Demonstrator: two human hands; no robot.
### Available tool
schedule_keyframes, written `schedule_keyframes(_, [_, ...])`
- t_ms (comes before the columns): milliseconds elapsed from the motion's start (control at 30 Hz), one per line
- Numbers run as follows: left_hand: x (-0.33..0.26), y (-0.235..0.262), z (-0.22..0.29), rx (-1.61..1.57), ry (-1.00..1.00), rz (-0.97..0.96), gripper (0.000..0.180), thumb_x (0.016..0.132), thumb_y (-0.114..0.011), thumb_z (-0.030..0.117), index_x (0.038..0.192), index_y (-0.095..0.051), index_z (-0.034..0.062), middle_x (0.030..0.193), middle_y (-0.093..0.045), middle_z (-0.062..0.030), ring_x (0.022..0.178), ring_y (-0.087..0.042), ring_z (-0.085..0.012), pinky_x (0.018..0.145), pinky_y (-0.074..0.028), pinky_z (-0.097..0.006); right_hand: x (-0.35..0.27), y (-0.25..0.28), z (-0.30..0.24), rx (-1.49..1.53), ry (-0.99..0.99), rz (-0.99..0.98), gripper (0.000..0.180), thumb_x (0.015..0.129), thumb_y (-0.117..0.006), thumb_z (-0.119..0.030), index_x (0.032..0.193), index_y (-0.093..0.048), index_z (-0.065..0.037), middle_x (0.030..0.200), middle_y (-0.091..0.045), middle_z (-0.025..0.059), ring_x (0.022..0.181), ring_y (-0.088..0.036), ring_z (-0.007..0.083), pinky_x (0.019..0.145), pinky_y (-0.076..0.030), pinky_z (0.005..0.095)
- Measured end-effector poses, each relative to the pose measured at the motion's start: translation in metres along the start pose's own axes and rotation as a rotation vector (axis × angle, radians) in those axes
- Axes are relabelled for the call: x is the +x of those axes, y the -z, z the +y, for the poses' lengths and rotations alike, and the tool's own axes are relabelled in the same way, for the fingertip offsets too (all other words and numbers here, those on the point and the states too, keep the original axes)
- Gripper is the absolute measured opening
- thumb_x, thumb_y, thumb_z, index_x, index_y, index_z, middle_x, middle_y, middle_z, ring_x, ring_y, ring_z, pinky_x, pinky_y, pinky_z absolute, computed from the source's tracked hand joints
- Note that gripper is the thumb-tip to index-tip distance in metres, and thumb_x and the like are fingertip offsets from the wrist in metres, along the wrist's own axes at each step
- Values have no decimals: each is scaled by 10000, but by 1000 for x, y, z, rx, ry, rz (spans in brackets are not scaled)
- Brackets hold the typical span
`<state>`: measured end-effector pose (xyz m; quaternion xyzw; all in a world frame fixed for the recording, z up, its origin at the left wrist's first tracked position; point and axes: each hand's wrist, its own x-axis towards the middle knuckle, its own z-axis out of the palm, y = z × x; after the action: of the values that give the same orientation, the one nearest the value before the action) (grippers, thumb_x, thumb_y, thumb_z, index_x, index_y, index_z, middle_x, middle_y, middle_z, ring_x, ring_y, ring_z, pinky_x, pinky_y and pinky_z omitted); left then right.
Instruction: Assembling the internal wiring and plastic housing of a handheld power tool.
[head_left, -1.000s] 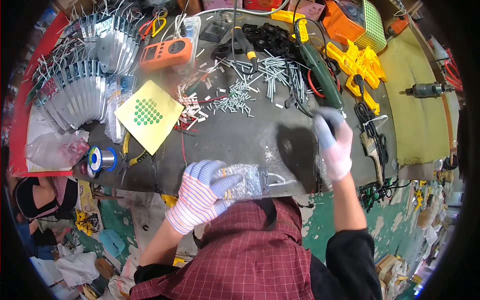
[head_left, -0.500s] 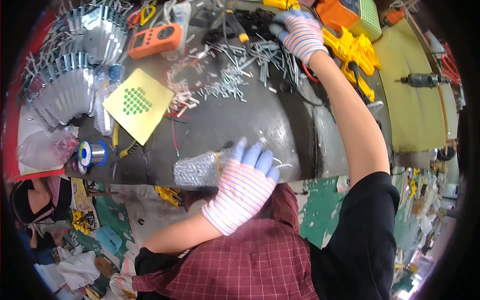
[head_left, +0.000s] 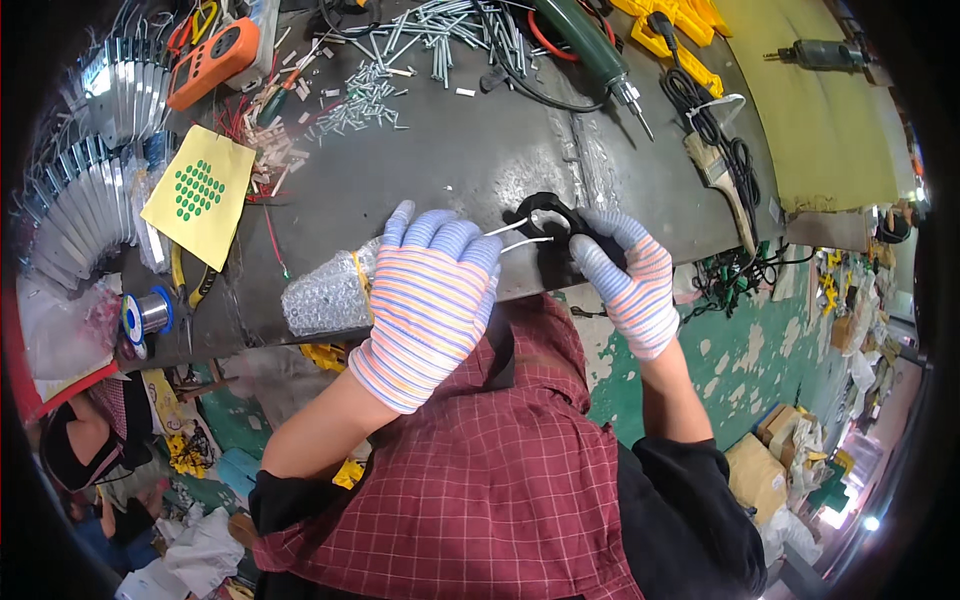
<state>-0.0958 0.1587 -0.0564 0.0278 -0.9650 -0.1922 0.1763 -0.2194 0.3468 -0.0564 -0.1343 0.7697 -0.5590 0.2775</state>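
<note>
At centre, the left hand [head_left: 430,295] clasps a bubble-wrapped bundle [head_left: 325,297]; the right hand [head_left: 638,288] apparently pinches a black part [head_left: 545,206] (half hidden); snagging could bend the white wires [head_left: 526,242].

– What sort of place is this?
– An assembly workshop: the bench [head_left: 440,165] holds loose metal screws [head_left: 362,103], an electric screwdriver [head_left: 588,45], an orange multimeter [head_left: 213,65] and a spool of solder wire [head_left: 150,313].
– And what shows below it?
– A green floor [head_left: 740,345], its paint worn away in pale patches.
</note>
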Motion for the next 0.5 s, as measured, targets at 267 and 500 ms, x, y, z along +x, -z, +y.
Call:
schedule_keyframes(267, [1, -9, 5, 24, 14, 10, 210, 774, -680, 179, 975, -662, 122, 998, -644, -55, 1031, -591, -290, 1089, -300, -575, -22, -28, 9, 208, 59, 181, 264, 857, -718, -79, 1092, -634, 9, 909, -666, 37, 807, -592, 75, 730, -497, 236])
schedule_keyframes(500, [-5, -16, 0, -22, -62, 135, 171, 774, -681, 211, 929, -662, 143, 996, -650, -32, 1034, -587, -293, 1104, -232, -645, -15, -23, 7, 132, 102, 169, 294, 880, -692, -70, 1154, -612, 3, 955, -677, 56, 835, -607, 86, 760, -509, 244])
